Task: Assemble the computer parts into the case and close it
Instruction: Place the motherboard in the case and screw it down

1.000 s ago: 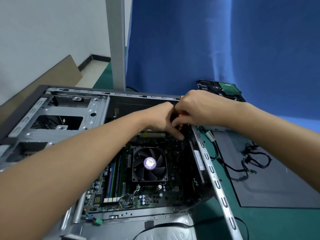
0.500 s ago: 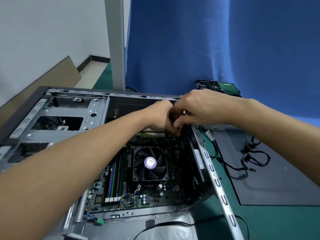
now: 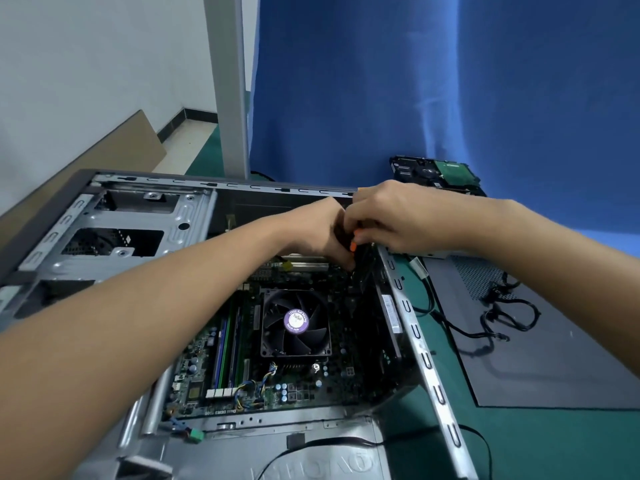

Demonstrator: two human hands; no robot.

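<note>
The open computer case (image 3: 415, 327) lies on its side on a green mat. Inside it sits the motherboard (image 3: 242, 375) with a black cooler fan (image 3: 296, 322). Both hands meet at the case's far right corner. My right hand (image 3: 394, 216) grips an orange-and-black tool (image 3: 353, 244) from above. My left hand (image 3: 311, 230) has curled fingers that pinch the tool's lower part, close to the board. The tool's tip and what it touches are hidden by the fingers.
A hard drive (image 3: 436, 173) lies behind the case against the blue backdrop. The dark side panel (image 3: 554, 358) lies flat to the right with black cables (image 3: 502, 317) on it. A metal drive cage (image 3: 114, 230) fills the case's left end. A grey post (image 3: 230, 81) stands behind.
Both hands stay at the same far right corner of the case. Their fingers have shifted slightly around the orange-and-black tool.
</note>
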